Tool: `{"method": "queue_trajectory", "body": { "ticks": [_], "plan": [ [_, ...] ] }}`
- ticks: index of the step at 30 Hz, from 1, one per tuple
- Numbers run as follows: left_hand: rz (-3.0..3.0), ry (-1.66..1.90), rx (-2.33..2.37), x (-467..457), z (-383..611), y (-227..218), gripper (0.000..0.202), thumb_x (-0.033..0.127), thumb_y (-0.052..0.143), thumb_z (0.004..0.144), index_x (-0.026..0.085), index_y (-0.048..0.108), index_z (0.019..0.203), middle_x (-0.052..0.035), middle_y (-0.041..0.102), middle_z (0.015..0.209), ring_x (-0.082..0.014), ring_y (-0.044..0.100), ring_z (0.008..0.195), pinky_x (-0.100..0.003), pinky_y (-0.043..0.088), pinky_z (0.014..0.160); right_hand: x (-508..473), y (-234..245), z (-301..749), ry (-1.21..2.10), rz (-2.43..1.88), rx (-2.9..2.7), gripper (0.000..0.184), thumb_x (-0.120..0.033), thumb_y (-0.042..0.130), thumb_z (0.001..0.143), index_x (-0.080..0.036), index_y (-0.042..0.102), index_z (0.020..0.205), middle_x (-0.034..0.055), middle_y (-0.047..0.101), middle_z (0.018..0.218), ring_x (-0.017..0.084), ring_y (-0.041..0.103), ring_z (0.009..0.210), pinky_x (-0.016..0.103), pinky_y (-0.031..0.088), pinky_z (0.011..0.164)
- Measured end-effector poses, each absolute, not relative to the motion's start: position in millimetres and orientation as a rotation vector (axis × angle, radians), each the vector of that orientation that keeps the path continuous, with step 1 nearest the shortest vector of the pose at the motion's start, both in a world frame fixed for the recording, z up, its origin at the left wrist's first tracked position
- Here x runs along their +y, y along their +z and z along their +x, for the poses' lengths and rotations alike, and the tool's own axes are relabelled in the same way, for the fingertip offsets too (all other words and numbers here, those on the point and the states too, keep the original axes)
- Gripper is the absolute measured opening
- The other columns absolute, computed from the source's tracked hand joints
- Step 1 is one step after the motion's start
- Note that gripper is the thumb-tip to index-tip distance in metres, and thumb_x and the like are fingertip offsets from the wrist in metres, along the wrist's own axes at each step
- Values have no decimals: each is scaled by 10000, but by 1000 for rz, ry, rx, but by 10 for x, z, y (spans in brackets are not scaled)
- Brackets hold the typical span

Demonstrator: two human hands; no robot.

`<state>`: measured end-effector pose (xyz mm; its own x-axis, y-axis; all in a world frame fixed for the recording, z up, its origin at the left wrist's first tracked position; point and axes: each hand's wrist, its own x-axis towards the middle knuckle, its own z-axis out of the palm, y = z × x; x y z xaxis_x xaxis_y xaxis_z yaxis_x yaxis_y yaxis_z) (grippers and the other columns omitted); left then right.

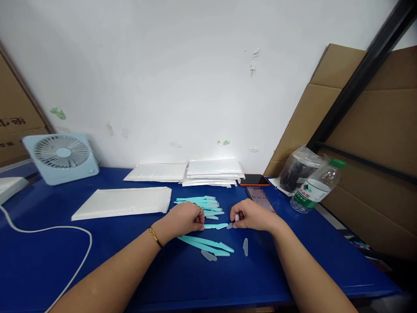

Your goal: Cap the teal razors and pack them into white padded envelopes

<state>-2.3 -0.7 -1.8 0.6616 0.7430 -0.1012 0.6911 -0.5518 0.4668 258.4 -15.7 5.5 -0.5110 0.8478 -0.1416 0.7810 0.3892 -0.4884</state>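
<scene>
My left hand [186, 218] is closed around the handle of a turquoise eyebrow razor [215, 226], whose blade end points right. My right hand [252, 215] pinches a small translucent blade cap [230, 226] right at the tip of that razor; whether the cap touches the blade I cannot tell. Behind my left hand lies a pile of turquoise razors [208, 201]. In front of it, uncapped razors [208, 244] lie side by side. Two loose caps rest on the table, one cap [209, 255] beside these razors and another cap [245, 247] nearer my right forearm.
White padded packets [213, 168] are stacked by the wall, and another white packet [124, 202] lies at left. A blue fan [63, 156] and white cable [86, 243] are left. Phones [256, 179], a wrapped dark container [293, 174] and a water bottle [314, 189] stand right.
</scene>
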Motion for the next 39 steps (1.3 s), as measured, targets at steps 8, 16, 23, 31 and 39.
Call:
{"method": "queue_trajectory", "body": {
  "ticks": [8,16,23,31,39],
  "plan": [
    [2461,175,1127,14,-32,-28,143,356,598,700,241,662,754,8,662,744,-144,573,654,-219,339,514,-149,62,2517,733,-1377,-2543,125,-292,616,721,-193,678,766,-2,649,682,116,558,593,200,365,524],
    [2545,213,1128,34,-25,-45,116,323,593,714,243,662,763,10,656,727,-140,560,647,-229,317,516,-170,46,2422,656,-1327,-2516,115,-263,600,740,-191,681,778,1,636,680,113,544,597,199,355,526],
    [2636,234,1136,76,-38,-91,81,275,583,738,240,651,763,13,656,727,-146,564,666,-234,318,551,-137,-68,2271,632,-1306,-2433,117,-268,594,753,-176,665,771,12,629,708,115,545,623,198,364,543],
    [2572,294,957,-86,-22,70,203,399,586,754,237,656,855,-2,644,825,-140,568,736,-215,372,599,-240,212,2560,910,-1092,-2623,267,-339,713,649,-194,683,870,15,588,830,108,521,670,190,389,562],
    [2553,158,1022,-115,4,16,90,309,608,726,235,657,743,22,638,710,-119,545,635,-214,319,508,-184,85,2631,908,-1260,-2733,201,-328,713,645,-175,685,772,1,587,780,92,510,623,182,364,527]
  ]
}}
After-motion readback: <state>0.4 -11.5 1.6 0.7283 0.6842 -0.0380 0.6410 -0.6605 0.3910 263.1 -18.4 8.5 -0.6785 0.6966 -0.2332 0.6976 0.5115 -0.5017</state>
